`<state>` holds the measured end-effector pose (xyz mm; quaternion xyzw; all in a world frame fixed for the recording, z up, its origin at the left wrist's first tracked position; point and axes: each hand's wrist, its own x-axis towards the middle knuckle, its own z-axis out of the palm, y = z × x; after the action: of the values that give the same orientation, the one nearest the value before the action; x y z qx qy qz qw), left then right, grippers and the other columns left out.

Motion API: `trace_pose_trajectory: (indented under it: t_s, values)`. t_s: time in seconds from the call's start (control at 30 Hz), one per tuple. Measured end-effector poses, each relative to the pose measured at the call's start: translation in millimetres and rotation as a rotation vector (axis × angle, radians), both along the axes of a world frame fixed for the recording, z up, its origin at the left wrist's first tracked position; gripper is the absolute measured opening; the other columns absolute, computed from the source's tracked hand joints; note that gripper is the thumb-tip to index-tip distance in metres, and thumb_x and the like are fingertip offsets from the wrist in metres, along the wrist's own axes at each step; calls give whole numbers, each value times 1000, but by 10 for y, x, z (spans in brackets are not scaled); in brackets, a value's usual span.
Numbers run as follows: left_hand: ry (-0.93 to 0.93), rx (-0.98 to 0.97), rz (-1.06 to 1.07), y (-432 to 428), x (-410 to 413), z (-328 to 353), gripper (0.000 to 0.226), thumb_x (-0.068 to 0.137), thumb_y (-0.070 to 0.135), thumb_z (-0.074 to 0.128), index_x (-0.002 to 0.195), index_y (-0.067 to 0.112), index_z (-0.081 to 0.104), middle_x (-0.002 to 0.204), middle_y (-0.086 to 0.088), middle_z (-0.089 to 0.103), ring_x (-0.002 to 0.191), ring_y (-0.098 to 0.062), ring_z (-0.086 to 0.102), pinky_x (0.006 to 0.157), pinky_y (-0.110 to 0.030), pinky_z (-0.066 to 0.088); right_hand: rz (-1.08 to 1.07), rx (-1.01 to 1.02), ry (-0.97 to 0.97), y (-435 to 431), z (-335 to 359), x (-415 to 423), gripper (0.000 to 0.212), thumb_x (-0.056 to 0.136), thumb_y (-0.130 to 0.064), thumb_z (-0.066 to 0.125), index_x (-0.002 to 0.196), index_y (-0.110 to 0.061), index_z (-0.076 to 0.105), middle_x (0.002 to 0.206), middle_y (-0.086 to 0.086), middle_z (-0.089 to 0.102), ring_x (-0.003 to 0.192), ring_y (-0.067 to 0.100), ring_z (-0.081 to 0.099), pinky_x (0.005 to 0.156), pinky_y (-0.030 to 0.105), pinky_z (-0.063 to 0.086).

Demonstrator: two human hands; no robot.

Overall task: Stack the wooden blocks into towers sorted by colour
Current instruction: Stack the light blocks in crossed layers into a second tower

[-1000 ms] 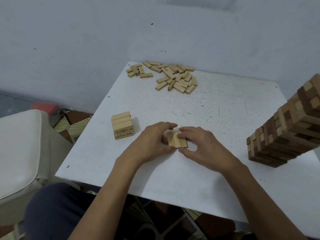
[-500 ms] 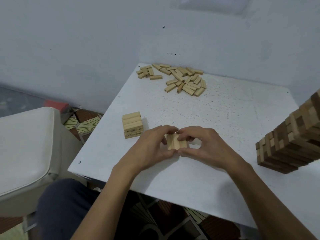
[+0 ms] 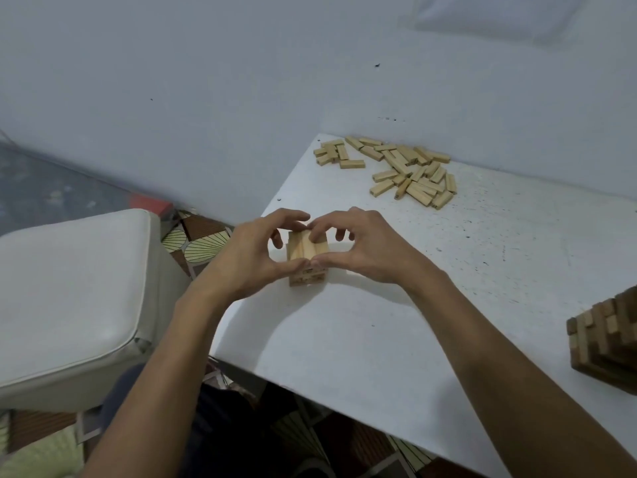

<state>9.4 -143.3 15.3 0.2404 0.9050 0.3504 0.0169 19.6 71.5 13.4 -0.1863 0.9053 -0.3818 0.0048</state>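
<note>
I am gripping the block layer with left hand and right hand, fingers curled round its sides, squaring it atop the pale tower near the table edge.

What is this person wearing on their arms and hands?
Nothing that shows. The left hand and right hand are bare: no gloves, rings or watch. The left forearm and right forearm carry no sleeve as far as the picture reaches.
</note>
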Motion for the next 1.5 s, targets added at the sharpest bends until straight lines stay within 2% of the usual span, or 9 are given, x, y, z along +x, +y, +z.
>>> trace_pose_trajectory:
  t_s: [0.17, 0.33, 0.47, 0.73, 0.93, 1.07, 1.27, 1.4, 1.5]
  values:
    - [-13, -4, 22, -54, -75, -101, 60, 78, 31, 80, 130, 37, 52, 113, 24, 63, 91, 2, 52, 75, -8, 37, 15, 17, -25, -41, -71, -116, 29, 76, -37, 81, 101, -35, 68, 111, -17, 68, 90, 3, 52, 71, 20, 39]
    - [-23, 19, 29, -77, -111, -163, 59, 77, 32, 80, 129, 38, 54, 111, 26, 63, 92, 3, 52, 73, -3, 36, 17, 41, -45, -44, -69, -147, 32, 77, -37, 81, 106, -33, 69, 114, -17, 67, 93, 3, 51, 75, 23, 42]
    - [-16, 16, 26, -84, -110, -179, 59, 77, 36, 79, 129, 42, 53, 112, 29, 62, 96, 0, 53, 75, -7, 35, 9, 37, -52, -44, -78, -126, 34, 77, -36, 81, 108, -31, 69, 115, -17, 66, 94, 1, 50, 76, 22, 42]
    - [-20, 13, 8, -88, -106, -200, 64, 75, 37, 80, 131, 46, 50, 118, 27, 60, 97, 1, 52, 77, -10, 35, 8, 49, -33, -39, -89, -82, 37, 75, -39, 82, 108, -29, 68, 127, -14, 59, 99, 9, 53, 82, 20, 43]
    - [-1, 50, -17, -21, -183, -105, 59, 71, 65, 61, 126, 44, 55, 124, 23, 57, 106, 2, 53, 83, -13, 36, -61, 28, -12, 76, -79, -100, 34, 81, -50, 73, 111, -34, 66, 123, -19, 58, 104, 5, 54, 86, 23, 44]
    - [0, 26, -38, 237, -390, 74, 42, 87, 50, 65, 125, 34, 60, 121, 18, 60, 104, 2, 56, 84, -18, 41, -222, 35, 43, 276, -106, -236, 29, 93, -44, 60, 118, -29, 64, 121, -12, 61, 105, 10, 57, 89, 32, 48]
    - [143, -307, -97, 1155, -711, 135, 35, 100, 32, 48, 132, 20, 55, 129, 0, 57, 116, -20, 55, 96, -38, 46, -542, 322, 159, 784, -277, -502, 36, 97, -21, 51, 131, -15, 60, 131, 10, 60, 118, 34, 52, 96, 45, 46]
    - [122, -471, -18, 1723, -821, 36, 37, 98, 16, 41, 134, 12, 49, 132, -10, 50, 122, -30, 46, 96, -41, 39, -599, 485, 132, 996, -380, -565, 45, 98, -12, 47, 141, -22, 50, 145, 13, 45, 122, 38, 42, 96, 46, 41]
    - [62, -468, 61, 1960, -846, -95, 41, 96, 14, 42, 137, 10, 44, 142, -12, 41, 129, -33, 39, 101, -44, 34, -536, 572, 98, 1070, -410, -592, 49, 100, -19, 43, 147, -34, 41, 150, 10, 39, 124, 37, 38, 100, 46, 36]
